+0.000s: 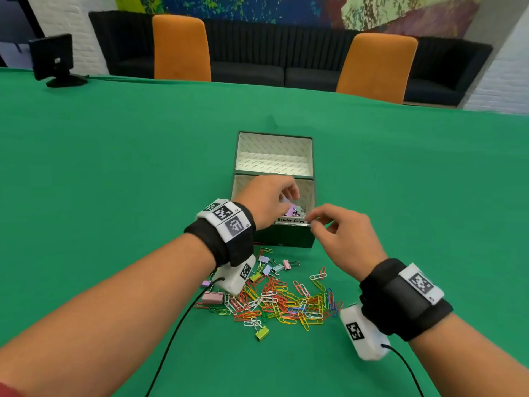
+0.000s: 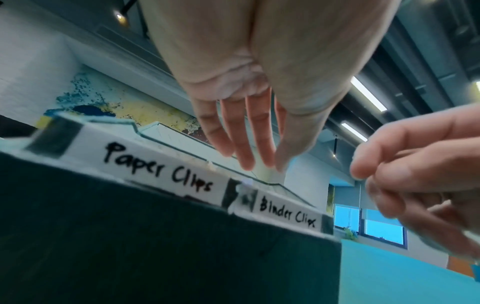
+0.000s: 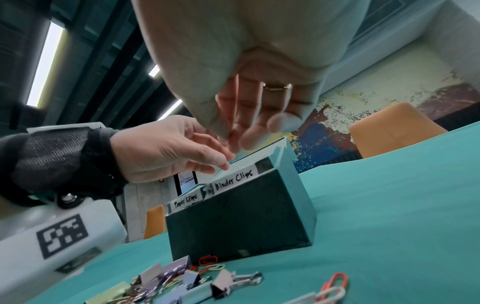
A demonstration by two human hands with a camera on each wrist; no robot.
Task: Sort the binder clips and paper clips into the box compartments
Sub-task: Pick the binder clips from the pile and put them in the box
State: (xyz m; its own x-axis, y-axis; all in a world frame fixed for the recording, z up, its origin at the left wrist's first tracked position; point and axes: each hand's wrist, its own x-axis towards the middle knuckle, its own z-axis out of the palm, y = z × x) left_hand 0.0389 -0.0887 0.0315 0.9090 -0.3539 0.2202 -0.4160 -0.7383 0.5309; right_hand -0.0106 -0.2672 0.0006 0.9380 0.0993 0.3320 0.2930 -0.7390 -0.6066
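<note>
Worktop (image 1: pixel 114 167): green-covered, carrying everything below.

Box (image 1: pixel 282 242): dark green, lid open, standing at mid-worktop; the landmark for all else. Its front rim bears two labels, "Paper Clips" (image 2: pixel 158 164) on the left and "Binder Clips" (image 2: pixel 288 215) on the right. Pastel binder clips already lie in the right compartment; the left one is hidden behind the left hand.

Heap of clips (image 1: pixel 280 299): on the worktop just in front of the box. Coloured paper clips (image 1: pixel 289 303) form the bulk; binder clips (image 1: pixel 272 266) lie scattered through it, most at the side nearest the box, with a green one (image 1: pixel 262 333) at the far edge.

Left hand (image 1: pixel 266 202): over the box's open top, fingers (image 2: pixel 244 148) straight, loosely together and pointing down, nothing visibly held.

Right hand (image 1: pixel 343 236): at the box's front right corner, thumb and forefinger closed in a pinch over the rim; whether a clip sits between them cannot be told.

Step in hand, by judgement: a drop into the box. The next move calls for returning to the heap and pinching out a single clip without dragging tangled neighbours.
</note>
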